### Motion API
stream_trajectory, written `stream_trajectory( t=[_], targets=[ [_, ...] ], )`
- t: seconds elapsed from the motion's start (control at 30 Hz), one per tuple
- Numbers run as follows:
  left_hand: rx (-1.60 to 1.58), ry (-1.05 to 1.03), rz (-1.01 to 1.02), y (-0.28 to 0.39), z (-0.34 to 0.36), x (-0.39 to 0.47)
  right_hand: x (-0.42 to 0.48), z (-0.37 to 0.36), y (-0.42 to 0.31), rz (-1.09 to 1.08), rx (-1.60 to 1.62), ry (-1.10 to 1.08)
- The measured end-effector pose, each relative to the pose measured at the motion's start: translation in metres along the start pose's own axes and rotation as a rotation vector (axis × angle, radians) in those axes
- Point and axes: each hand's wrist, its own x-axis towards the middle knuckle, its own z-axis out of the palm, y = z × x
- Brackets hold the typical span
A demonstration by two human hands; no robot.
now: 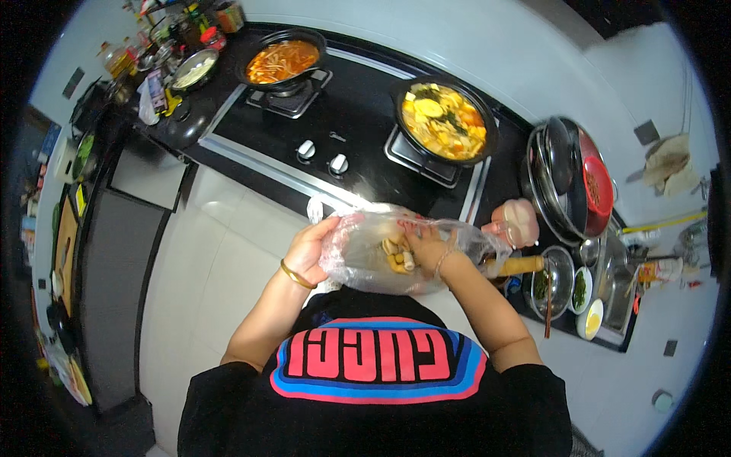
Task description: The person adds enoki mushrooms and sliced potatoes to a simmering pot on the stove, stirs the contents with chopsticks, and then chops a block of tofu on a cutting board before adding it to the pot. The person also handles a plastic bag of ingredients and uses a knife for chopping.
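A clear plastic bag (pixel 360 245) is spread between my hands, in front of the stove's near edge. My left hand (pixel 309 251) grips its crumpled left side. Inside the bag's right part is my right hand (pixel 427 248), its fingers beside several pale yellow-brown food pieces (pixel 398 255). Whether those fingers hold a piece is unclear through the plastic. Beyond the bag, a black pot of yellow stew (pixel 444 123) sits on the right burner. A second black pot, with red soup (pixel 282 61), stands on the left burner.
Stacked pans and lids (pixel 559 177) stand right of the stove, near a pink container (pixel 515 221). Closer are a glass bowl with chopsticks (pixel 551 283), a bowl of greens (pixel 581 290) and a sink (pixel 614 291). Bottles (pixel 117 59) and a bowl of white food (pixel 195 69) are at the back left.
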Motion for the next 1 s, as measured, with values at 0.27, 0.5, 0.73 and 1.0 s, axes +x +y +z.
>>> stream_trajectory(
  t=[0.27, 0.5, 0.73, 1.0],
  targets=[
    [-0.329, -0.041, 0.123, 0.027, -0.006, -0.106, 0.022, 0.002, -0.082, -0.35, -0.176, -0.017],
    [-0.334, -0.194, 0.483, 0.019, -0.14, -0.201, 0.111, 0.017, -0.276, -0.997, -0.219, -0.1],
    [-0.366, 0.027, 0.733, 0.088, -0.228, -0.359, 0.152, 0.082, -0.537, -1.332, 0.247, -0.176],
    [-0.41, 0.1, 1.0, 0.197, -0.339, -0.509, 0.162, 0.059, -0.768, -1.251, -0.12, 0.11]
  ],
)
